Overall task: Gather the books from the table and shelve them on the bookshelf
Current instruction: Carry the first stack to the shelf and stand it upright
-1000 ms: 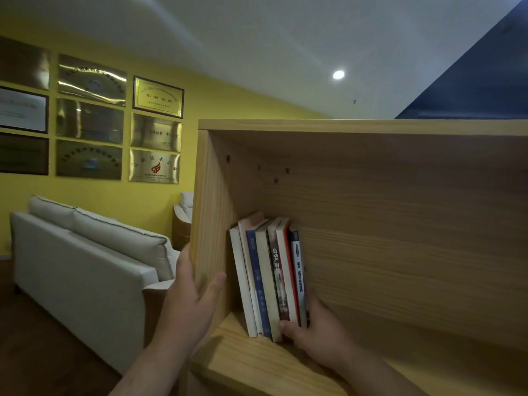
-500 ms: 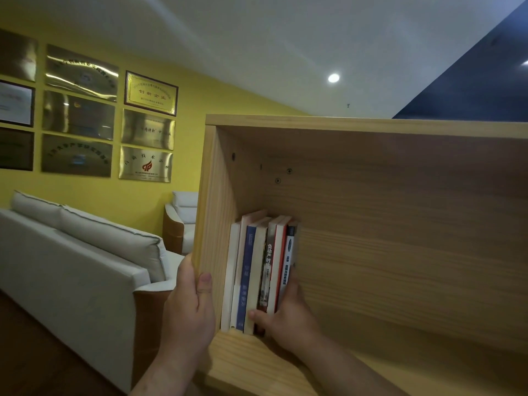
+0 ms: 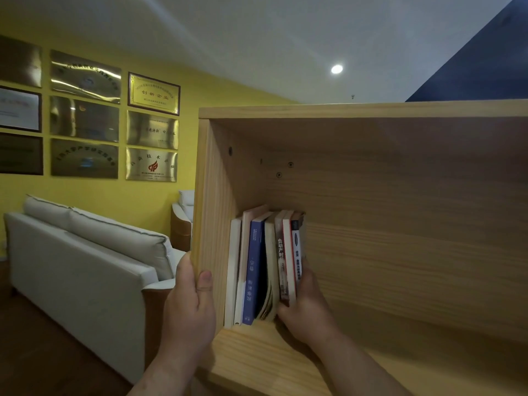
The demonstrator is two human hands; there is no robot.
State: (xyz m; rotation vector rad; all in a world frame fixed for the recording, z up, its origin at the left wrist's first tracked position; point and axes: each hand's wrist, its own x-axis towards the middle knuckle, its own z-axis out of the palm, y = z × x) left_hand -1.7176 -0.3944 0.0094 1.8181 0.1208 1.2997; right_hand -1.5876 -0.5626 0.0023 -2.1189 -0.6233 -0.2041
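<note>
Several books point(image 3: 257, 270) stand upright in a row at the left end of the wooden bookshelf point(image 3: 400, 224), pressed against its left side panel. A blue-spined book point(image 3: 253, 275) is in the middle, and red and white spines are on the right. My right hand point(image 3: 305, 307) grips the rightmost books at their lower end, thumb at the front, fingers behind. My left hand point(image 3: 190, 307) grips the front edge of the shelf's left side panel point(image 3: 211, 224), thumb on the inside face.
A white sofa point(image 3: 85, 258) stands to the left of the shelf against a yellow wall hung with framed plaques point(image 3: 153, 94). A second white seat point(image 3: 183, 212) is behind the shelf's side. To the right of the books the shelf board point(image 3: 400, 367) runs on.
The books went from leaning to upright and packed against the left panel. My right hand slid left with them; my left hand closed round the panel's edge.
</note>
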